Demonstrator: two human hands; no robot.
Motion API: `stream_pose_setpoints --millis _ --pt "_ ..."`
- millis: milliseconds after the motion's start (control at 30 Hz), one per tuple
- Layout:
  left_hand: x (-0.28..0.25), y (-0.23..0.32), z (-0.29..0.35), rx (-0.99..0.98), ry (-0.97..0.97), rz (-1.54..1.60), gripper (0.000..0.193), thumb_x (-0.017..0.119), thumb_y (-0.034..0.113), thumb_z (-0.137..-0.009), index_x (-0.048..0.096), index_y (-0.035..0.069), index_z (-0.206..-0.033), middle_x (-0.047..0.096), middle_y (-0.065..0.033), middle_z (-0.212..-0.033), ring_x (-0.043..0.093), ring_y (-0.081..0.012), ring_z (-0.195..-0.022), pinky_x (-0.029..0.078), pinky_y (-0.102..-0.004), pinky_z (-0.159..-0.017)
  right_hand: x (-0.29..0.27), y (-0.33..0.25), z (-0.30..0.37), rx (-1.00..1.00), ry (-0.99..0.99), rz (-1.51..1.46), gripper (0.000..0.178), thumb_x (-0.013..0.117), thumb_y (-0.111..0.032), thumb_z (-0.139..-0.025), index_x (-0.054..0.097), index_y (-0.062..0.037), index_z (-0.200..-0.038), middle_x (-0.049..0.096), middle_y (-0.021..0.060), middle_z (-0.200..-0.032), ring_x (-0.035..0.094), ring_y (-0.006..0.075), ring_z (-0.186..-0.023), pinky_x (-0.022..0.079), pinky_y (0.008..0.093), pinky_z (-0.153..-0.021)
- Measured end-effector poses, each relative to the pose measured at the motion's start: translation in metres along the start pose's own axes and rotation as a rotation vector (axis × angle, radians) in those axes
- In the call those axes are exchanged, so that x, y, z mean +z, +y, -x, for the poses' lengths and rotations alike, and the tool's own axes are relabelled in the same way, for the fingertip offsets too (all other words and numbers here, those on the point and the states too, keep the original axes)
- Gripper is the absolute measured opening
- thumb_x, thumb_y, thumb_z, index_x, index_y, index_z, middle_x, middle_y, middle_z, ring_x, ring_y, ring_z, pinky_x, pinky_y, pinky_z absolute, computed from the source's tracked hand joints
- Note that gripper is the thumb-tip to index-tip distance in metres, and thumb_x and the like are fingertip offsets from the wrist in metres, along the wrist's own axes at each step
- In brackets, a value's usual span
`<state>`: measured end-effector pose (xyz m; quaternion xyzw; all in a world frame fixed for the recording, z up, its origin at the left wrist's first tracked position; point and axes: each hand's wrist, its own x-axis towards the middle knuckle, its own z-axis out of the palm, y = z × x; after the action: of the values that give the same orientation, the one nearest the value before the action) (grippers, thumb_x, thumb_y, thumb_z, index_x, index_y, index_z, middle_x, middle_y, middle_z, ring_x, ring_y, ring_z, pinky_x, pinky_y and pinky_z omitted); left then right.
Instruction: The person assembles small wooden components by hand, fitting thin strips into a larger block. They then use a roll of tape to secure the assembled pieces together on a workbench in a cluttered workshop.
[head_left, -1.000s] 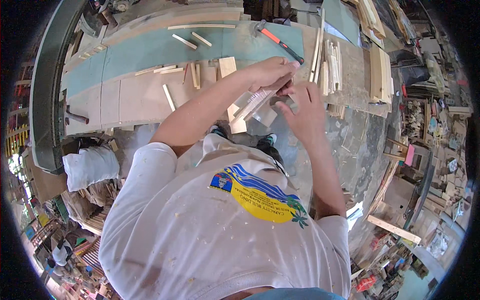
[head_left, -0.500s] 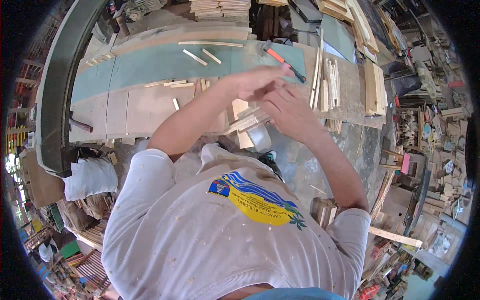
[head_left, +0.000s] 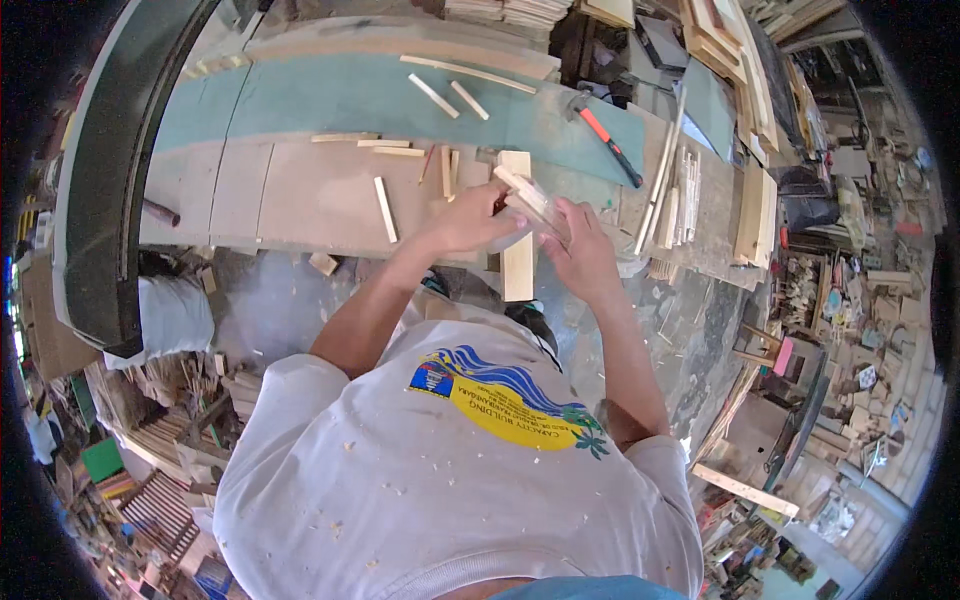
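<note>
My left hand [head_left: 472, 218] and my right hand [head_left: 584, 252] are raised over the near edge of the workbench. Between them they hold small pale wooden pieces [head_left: 531, 199], tilted; how many there are cannot be told. The left fingers curl round one end, and the right fingers grip the other. Below the hands a thicker wooden block [head_left: 517, 272] lies lengthwise, projecting past the bench edge toward me. To the left of my left hand, short wooden sticks [head_left: 446, 172] and a pencil-like thin stick [head_left: 427, 165] rest on the bench.
A hammer [head_left: 606, 140] with a red and black handle lies at the right on the workbench [head_left: 310, 200]. Wooden strips [head_left: 684, 200] are bundled beyond it. More loose sticks [head_left: 433, 95] lie farther back. A large dark machine frame [head_left: 105, 180] stands at the left.
My hands, close together and partly overlapping before, are now apart with the wooden pieces showing between them. The view has shifted, and the thick block shows more fully.
</note>
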<state>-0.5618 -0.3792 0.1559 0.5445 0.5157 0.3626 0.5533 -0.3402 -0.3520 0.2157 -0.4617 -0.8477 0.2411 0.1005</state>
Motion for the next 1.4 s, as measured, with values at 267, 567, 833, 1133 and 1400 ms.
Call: stream_pose_setpoints --millis 267,567,833,1133,1400 --pt "0.0 -0.034 0.005 -0.092 -0.088 -0.049 0.046 0.067 0.031 -0.09 0.061 -0.001 -0.124 0.07 -0.0133 -0.101 0.067 -0.0202 -0.091 0.052 -0.036 -0.081 0.035 0.03 -0.014 0.286 -0.346 -0.548 0.055 0.066 -0.041 -0.096 0.048 -0.0013 -0.129 0.064 0.0129 -0.096 0.066 0.0229 -0.074 0.054 0.0368 -0.066" --pt "0.008 -0.036 0.003 -0.234 0.052 -0.188 0.048 0.072 0.038 -0.082 0.067 -0.002 -0.108 0.071 -0.0151 -0.096 0.067 -0.0258 -0.085 0.051 -0.0354 -0.078 0.053 0.057 -0.035 -0.305 -0.089 -0.045 0.04 0.067 -0.035 -0.097 0.058 -0.0045 -0.121 0.063 0.007 -0.096 0.062 0.0125 -0.078 0.052 0.0286 -0.067" --pt "-0.002 0.008 -0.006 -0.284 -0.027 -0.1 0.05 0.066 0.035 -0.089 0.059 0.0 -0.125 0.067 -0.0154 -0.11 0.063 -0.0232 -0.1 0.05 -0.0375 -0.089 0.026 0.063 -0.048 0.204 -0.502 -0.849 0.033 0.063 -0.026 -0.1 0.055 -0.0039 -0.124 0.064 0.0098 -0.089 0.066 0.0183 -0.068 0.053 0.0324 -0.063" --pt "0.011 0.014 -0.011 -0.205 -0.004 0.013 0.049 0.068 0.035 -0.09 0.061 0.001 -0.125 0.066 -0.0125 -0.111 0.061 -0.0215 -0.104 0.048 -0.0361 -0.093 0.022 0.061 -0.034 0.357 -0.556 -1.137 0.045 0.066 -0.031 -0.097 0.047 -0.0074 -0.131 0.064 0.0109 -0.093 0.064 0.019 -0.067 0.053 0.0334 -0.059" --pt "0.009 0.019 -0.011 -0.339 -0.002 -0.097 0.047 0.069 0.031 -0.089 0.061 -0.001 -0.122 0.066 -0.0126 -0.106 0.062 -0.019 -0.096 0.05 -0.0345 -0.086 0.025 0.058 -0.036 0.011 -0.235 -0.528 0.042 0.065 -0.023 -0.093 0.052 0.0002 -0.126 0.063 0.0099 -0.097 0.058 0.016 -0.077 0.049 0.0301 -0.07"
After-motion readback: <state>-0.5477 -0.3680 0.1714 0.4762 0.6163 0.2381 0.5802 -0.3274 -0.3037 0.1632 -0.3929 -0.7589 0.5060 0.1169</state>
